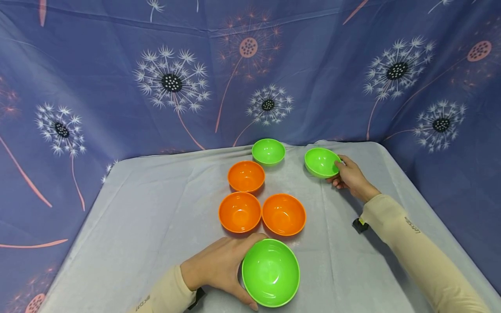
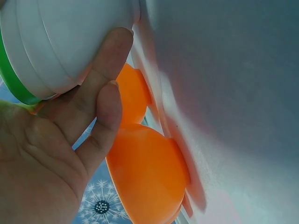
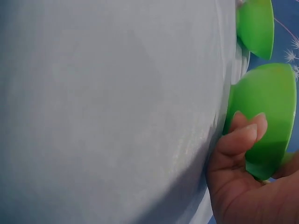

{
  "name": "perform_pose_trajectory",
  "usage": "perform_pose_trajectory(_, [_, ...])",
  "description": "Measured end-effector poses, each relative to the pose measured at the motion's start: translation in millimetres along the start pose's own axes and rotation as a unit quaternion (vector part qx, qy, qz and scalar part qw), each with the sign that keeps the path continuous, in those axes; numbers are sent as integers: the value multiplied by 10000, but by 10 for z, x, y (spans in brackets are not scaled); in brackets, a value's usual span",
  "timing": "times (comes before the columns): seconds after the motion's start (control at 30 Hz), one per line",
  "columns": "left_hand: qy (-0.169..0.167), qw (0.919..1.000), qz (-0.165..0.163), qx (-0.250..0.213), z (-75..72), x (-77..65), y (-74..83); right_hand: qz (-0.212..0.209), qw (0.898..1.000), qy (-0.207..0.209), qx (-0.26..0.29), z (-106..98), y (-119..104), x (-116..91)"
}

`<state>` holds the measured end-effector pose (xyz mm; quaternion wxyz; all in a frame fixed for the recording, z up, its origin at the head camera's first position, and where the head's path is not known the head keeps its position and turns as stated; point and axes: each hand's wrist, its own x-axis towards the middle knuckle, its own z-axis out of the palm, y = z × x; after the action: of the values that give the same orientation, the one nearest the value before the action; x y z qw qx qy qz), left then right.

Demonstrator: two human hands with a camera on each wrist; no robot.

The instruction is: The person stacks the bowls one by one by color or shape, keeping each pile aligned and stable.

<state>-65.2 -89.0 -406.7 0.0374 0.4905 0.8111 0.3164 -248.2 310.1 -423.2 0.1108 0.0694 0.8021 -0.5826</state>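
Head view: at the front of the grey cloth-covered desk (image 1: 156, 208), the left hand (image 1: 221, 263) curled thumb and fingers round a glossy green bowl with white outside (image 1: 271, 273); three round glossy orange bowls (image 1: 240, 212) stood beyond; the right hand (image 1: 351, 175), arm outstretched, pinched a glossy all-green bowl (image 1: 321, 162) at the right rear.

Curtained-off spot, kind of room unclear, blue dandelion-print fabric (image 1: 321, 56) behind, grey cloth-covered table (image 1: 156, 204)

Small, illegible lettering (image 1: 412, 224) on right sleeve (image 1: 424, 254) and left sleeve (image 1: 166, 289)
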Motion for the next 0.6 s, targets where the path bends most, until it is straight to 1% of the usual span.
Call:
perform_pose_trajectory(0.13, [5, 10000, -16, -6, 2, 3, -1, -3, 10000, -19, -33, 3, 1, -11])
perform_pose_trajectory(0.37, [3, 10000, 5, -70, 1, 16, 4, -29, 9996, 22, -289, 16, 16, -19])
perform_pose_trajectory(0.47, [-2, 10000, 13, -81, 0, 20, 10, -133, 9992, 45, -367, 20, 28, -30])
perform_pose_trajectory(0.6, [-4, 10000, -12, -64, -6, 22, 17, -382, 9982, 57, -458, 24, 41, -67])
